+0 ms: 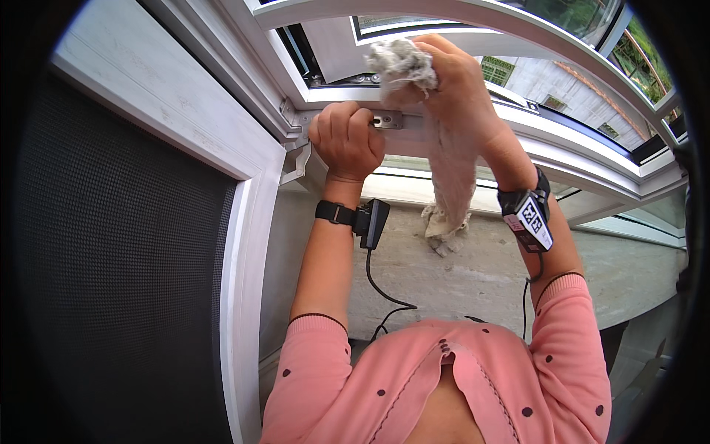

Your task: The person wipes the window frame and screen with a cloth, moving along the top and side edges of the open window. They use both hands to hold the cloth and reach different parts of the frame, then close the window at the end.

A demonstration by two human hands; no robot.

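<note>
A worn, greyish-white rag (403, 65) is bunched in my right hand (462, 92), which is raised over the window's lower rail. Its slightly blurred length hangs below the hand, down to a frayed end above the grey sill. My left hand (346, 140) is closed, its fingers curled over the white window frame (403, 140) near the corner. What lies under those fingers is hidden. Just right of its knuckles sits a small metal latch plate (387, 120) on the rail. A white window handle (297, 164) juts out below and left of that hand.
A dark mesh screen (126, 244) in a white frame fills the left side. The grey stone sill (392, 255) lies beneath my arms. Black devices with cables are strapped to both wrists. Beyond the window stands a pale building (551, 85) with a tiled roof edge.
</note>
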